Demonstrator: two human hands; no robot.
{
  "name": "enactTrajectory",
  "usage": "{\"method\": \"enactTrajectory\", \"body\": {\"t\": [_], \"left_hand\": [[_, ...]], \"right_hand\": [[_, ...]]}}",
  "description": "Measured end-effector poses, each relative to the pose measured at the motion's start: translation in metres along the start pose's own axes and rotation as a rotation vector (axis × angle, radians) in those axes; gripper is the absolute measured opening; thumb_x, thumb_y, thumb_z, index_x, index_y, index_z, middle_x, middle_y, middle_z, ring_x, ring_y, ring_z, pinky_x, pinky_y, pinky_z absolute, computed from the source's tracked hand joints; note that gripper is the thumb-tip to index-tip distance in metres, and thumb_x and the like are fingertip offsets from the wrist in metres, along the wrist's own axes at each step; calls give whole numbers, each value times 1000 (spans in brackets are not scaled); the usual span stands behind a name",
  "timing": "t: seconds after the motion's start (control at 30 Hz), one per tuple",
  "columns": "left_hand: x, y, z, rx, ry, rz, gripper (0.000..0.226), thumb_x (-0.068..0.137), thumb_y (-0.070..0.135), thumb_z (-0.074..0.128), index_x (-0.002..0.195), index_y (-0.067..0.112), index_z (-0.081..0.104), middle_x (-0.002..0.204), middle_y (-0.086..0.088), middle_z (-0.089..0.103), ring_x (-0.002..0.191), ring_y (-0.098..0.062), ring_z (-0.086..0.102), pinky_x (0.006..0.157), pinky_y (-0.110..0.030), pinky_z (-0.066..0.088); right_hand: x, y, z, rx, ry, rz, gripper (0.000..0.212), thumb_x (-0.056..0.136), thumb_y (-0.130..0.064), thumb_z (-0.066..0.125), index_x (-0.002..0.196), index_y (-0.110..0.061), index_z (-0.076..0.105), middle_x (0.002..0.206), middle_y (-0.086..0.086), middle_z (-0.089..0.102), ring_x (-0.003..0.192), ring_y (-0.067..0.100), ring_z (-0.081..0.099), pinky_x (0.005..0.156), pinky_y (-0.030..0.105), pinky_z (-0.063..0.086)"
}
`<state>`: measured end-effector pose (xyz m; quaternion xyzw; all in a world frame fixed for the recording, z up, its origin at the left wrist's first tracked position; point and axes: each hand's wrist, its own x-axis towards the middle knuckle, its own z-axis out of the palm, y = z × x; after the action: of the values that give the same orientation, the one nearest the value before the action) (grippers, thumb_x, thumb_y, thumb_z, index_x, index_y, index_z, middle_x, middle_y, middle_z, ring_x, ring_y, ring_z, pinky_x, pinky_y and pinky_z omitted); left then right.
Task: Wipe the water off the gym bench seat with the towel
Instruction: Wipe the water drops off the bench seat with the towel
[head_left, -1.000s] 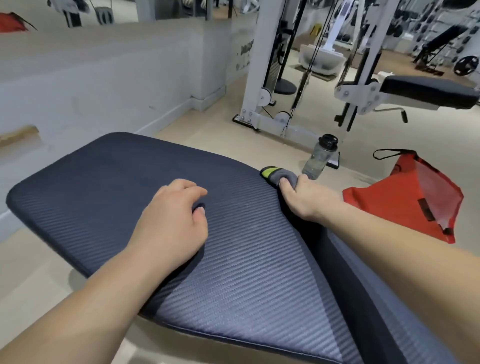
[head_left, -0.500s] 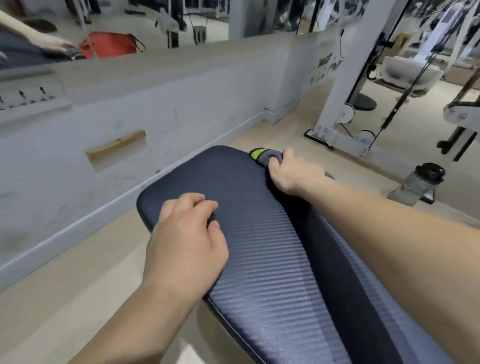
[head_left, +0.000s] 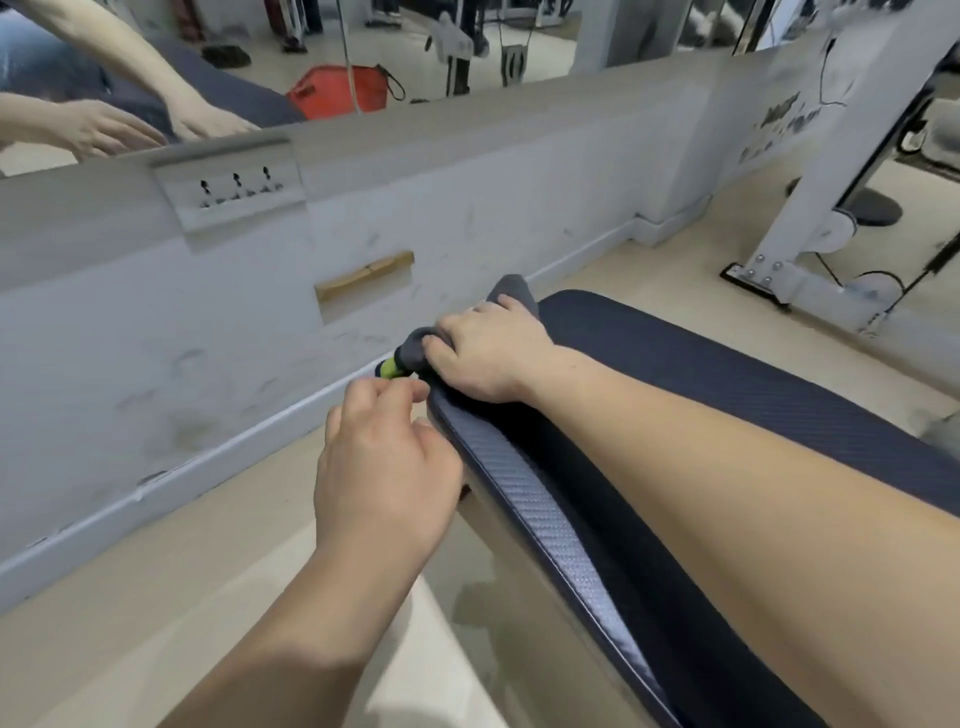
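The dark blue ribbed gym bench seat runs from the lower right toward the middle. My right hand is shut on a bunched grey towel with a yellow-green end and presses it on the seat's far left corner. Part of the towel sticks out beyond that hand. My left hand hovers beside the seat's left edge with curled fingers. Its fingertips touch the towel's green end, but a grip there is unclear. No water shows on the seat.
A low white wall with a socket plate runs close along the left, and a mirror above it reflects my arms and a red bag. A white cable machine frame stands at the far right on the beige floor.
My right hand has dragged the towel leftward across the seat to its left corner. My left hand came off the seat and rose to the towel's green end. The view swung left.
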<state>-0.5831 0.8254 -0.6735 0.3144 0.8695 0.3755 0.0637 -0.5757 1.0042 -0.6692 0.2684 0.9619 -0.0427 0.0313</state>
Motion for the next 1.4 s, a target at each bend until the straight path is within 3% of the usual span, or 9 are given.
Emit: {"method": "enactTrajectory", "body": {"t": [0.07,0.2,0.3,0.47,0.63,0.9,1.07,1.23,1.4], "left_hand": [[1,-1,-9,-29,65,-19,35,91,11,48,119,27,61,124,5,50,120,-24,48,96,-47,46],[-4,1,-27,-65,151,-1,32,90,8,48,117,22,58,124,2,46,122,-22,41,100,-41,42],[-18,3,-37,-54,146,34,34,90,6,48,120,19,57,129,-1,46,124,-23,41,101,-37,39],[-61,17,-31,39,-54,199,33,89,6,48,116,19,62,125,0,53,121,-25,48,99,-43,45],[-117,48,-25,95,-217,382,31,88,9,47,109,22,64,118,0,57,112,-26,57,92,-43,51],[-240,141,23,69,-566,842,30,91,14,45,108,26,67,111,10,58,99,-20,62,84,-43,54],[-324,200,53,131,-850,1177,26,93,18,43,102,27,66,105,6,57,95,-23,61,80,-41,54],[-398,224,81,239,-882,1468,30,95,44,51,121,30,56,121,5,45,110,-19,49,78,-40,53],[-469,255,119,151,-894,1638,40,93,53,53,127,33,52,133,7,43,113,-20,48,79,-39,53]], "right_hand": [[-12,-14,4,2,22,-87,41,101,-46,25,107,-25,59,130,9,67,127,31,52,115,50,25],[-52,-27,11,-76,57,-271,52,101,-47,22,127,-23,61,136,-1,62,137,26,44,120,53,22],[-99,-33,16,-253,80,-498,65,94,-47,17,119,-19,69,121,-3,70,133,26,49,120,53,26],[-188,-14,18,-311,45,-583,54,99,-50,27,116,-22,70,126,-5,68,137,24,46,124,51,19],[-316,8,29,-283,115,-653,26,100,-34,49,96,-15,67,101,1,65,130,31,51,121,55,23],[-542,88,51,-647,-95,-492,20,99,-13,47,107,-10,65,121,6,67,146,30,38,124,59,16],[-653,104,51,-589,-158,-253,24,100,-10,37,101,-10,62,116,6,67,143,28,42,125,58,18],[-746,119,47,-524,-160,-142,20,99,-18,48,94,-11,66,110,4,70,136,27,46,125,57,18],[-843,124,50,-449,-219,130,50,94,-45,46,92,-4,75,104,5,72,135,26,47,126,54,14]]}}
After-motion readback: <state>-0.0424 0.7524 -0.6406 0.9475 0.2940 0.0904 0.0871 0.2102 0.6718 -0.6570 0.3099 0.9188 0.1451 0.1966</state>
